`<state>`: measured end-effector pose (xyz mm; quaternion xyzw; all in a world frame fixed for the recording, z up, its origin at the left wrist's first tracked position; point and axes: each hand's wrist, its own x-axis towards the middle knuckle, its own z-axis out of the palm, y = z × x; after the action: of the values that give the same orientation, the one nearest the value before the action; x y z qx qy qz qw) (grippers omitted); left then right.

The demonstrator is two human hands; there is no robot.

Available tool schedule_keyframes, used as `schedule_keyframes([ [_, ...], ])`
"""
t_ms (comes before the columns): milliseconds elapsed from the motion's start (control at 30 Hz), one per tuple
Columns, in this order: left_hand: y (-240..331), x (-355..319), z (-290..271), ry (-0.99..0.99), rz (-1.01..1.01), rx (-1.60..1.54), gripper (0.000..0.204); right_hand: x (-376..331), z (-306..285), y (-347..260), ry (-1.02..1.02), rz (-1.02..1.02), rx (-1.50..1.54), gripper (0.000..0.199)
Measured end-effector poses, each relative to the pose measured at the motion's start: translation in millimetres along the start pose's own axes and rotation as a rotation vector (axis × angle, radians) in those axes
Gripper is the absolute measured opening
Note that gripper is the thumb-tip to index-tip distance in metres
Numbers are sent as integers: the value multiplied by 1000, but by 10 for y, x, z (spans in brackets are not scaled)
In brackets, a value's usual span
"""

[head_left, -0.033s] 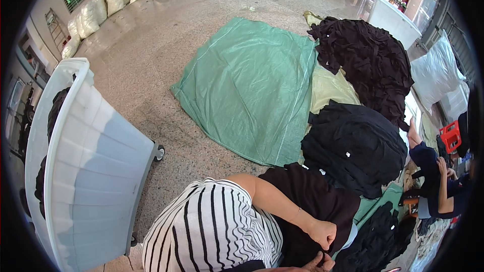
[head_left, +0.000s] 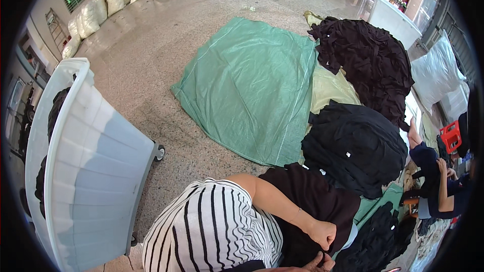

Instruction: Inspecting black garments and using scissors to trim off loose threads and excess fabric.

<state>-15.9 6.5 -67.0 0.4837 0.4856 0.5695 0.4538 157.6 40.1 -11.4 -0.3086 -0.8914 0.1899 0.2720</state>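
Note:
A dark brown cloth garment (head_left: pixel 310 196) lies spread over my lap. My left hand (head_left: pixel 322 234), its arm coming out of a striped sleeve, is closed, fingers pinching the garment's edge. Just below it, at the bottom of the picture, my right hand (head_left: pixel 320 262) pinches the same dark cloth; only part of this hand shows. The fingertips of both hands nearly meet, and the bit of cloth between them is too small to make out. A heap of black garments (head_left: pixel 355 146) with small white tags rises just beyond my lap.
Black garments (head_left: pixel 373 234) lie right of my hands. Farther off are a dark brown garment heap (head_left: pixel 365 60) and a green sheet (head_left: pixel 252 90) on the floor. A wheeled pale bin (head_left: pixel 96 171) stands left. At right sits another person (head_left: pixel 441 191) near a red stool (head_left: pixel 451 137).

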Motion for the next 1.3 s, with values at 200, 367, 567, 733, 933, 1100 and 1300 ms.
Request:
schedule_keyframes([
  [200, -94, 18, 112, 64, -60, 74, 14, -44, 84, 111, 34, -69, 9, 25],
  [367, -44, 31, 33, 2, -91, -57, 18, -166, 179, 458, -126, 343, 291, 19],
  [567, -83, -32, 30, 86, -55, 122, 17, -11, 243, 22, 55, -120, 156, 18],
  [733, -260, 23, 104, 193, -84, -75, 15, 291, 495, -152, -62, -210, 272, 19],
  [933, -655, 110, 136, 299, 216, 227, 30, 563, 904, -346, -245, -341, 423, 20],
  [1100, -706, 19, 81, 484, 542, 487, 33, 566, 974, -362, -346, -342, 468, 21],
  [1300, -171, -347, 10, 338, 226, 287, 32, 484, 931, -282, -389, -255, 474, 23],
])
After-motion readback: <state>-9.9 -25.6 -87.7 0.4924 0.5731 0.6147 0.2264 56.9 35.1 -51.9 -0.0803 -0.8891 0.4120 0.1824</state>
